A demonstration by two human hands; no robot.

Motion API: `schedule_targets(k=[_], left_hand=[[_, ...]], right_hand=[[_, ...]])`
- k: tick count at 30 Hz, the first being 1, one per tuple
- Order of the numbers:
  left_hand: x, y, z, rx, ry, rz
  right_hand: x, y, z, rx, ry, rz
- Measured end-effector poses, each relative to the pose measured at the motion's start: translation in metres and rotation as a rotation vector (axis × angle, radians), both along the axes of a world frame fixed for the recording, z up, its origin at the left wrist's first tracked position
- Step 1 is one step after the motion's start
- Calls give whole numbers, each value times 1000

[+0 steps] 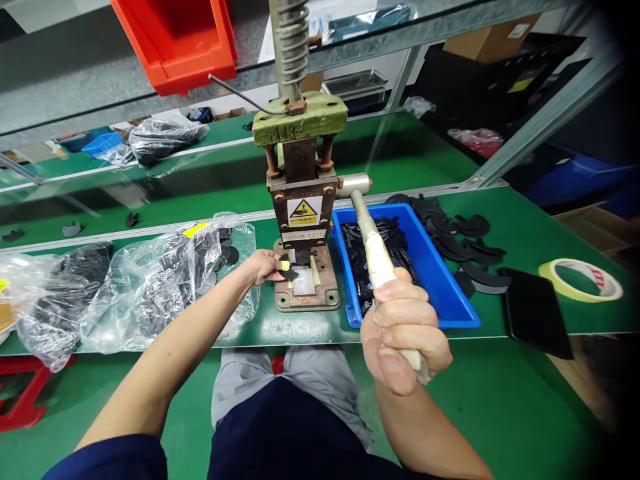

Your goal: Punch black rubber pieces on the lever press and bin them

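Observation:
In the head view a hand press (303,200) with a warning label stands at the middle of the green bench. My right hand (405,330) is wrapped round the tape-covered grip of its lever (373,247), which points toward me. At the press base (307,299), my left hand (265,267) pinches a small curved black part (288,272) with a yellowish patch on it. The part lies at the left edge of the bright metal plate, under the ram. My fingers partly hide it.
Right of the press sits a blue bin (430,280) of small black parts. Curved black pieces (465,243), a black flat device (535,310) and a tape roll (580,280) lie beyond it. Clear plastic bags (170,287) of black parts lie left. A red bin (180,47) hangs above.

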State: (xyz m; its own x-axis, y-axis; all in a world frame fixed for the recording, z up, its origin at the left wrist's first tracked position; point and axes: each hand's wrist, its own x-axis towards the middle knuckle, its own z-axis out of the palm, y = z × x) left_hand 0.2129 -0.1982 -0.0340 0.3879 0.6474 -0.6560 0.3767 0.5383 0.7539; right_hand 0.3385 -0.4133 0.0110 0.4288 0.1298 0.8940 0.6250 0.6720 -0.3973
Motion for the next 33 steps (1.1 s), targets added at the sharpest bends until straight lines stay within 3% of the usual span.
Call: schedule_targets(k=[6, 9, 12, 15, 20, 26, 33], left_hand=[[0, 5, -3, 165, -24, -56], [2, 11, -3, 310, 4, -106], [4, 13, 2, 352, 14, -176], [4, 9, 8, 338, 25, -213], [1, -1, 9, 236, -19, -119], [5, 4, 7, 287, 18, -183], [-3, -4, -6, 250, -93, -11]], right_hand=[[-8, 16, 3, 163, 94, -22], [-7, 18, 3, 169, 91, -35], [-7, 16, 2, 162, 96, -34], [-7, 15, 2, 140, 91, -33], [-8, 17, 2, 166, 79, -50], [-9, 16, 4, 144, 76, -41], [-8, 11, 4, 109, 54, -26]])
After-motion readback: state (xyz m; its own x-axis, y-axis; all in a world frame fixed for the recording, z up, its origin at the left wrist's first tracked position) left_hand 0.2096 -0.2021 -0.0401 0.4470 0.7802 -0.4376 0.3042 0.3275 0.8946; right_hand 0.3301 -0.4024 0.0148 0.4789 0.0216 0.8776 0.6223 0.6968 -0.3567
